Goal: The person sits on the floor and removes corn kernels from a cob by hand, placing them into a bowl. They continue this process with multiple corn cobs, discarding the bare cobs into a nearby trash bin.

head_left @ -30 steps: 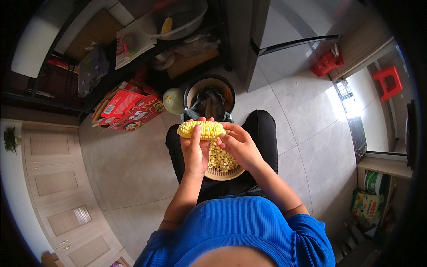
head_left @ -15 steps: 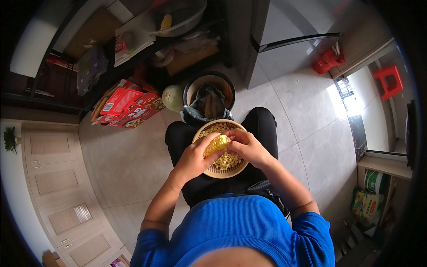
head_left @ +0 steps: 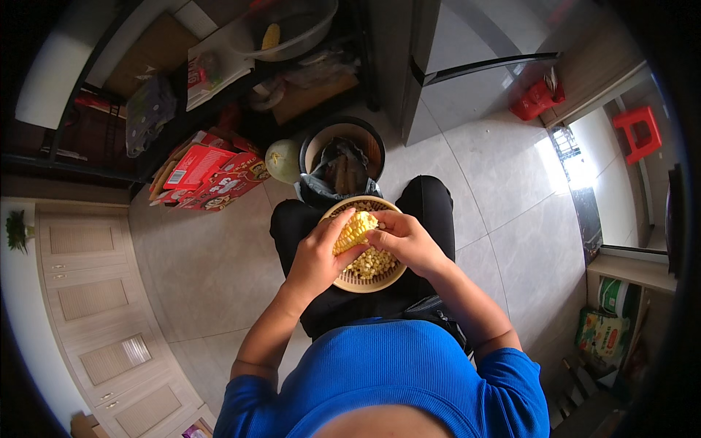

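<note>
The left hand (head_left: 319, 252) gripped a corn cob (head_left: 353, 232), fingers curled along its far side and thumb along its near side. The right hand (head_left: 415, 242) had its thumb against the cob's right end; whether it pinched a kernel could not be told. The cob was above a round basket (head_left: 369, 289) with loose kernels (head_left: 374, 264) inside. Farther off stood a bin (head_left: 377, 146), with a pale melon (head_left: 280, 160) to its left.

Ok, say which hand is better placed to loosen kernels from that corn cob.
Probably the right hand: its thumb is at the right side of the corn cob, while the left hand holds it from the left.
</note>
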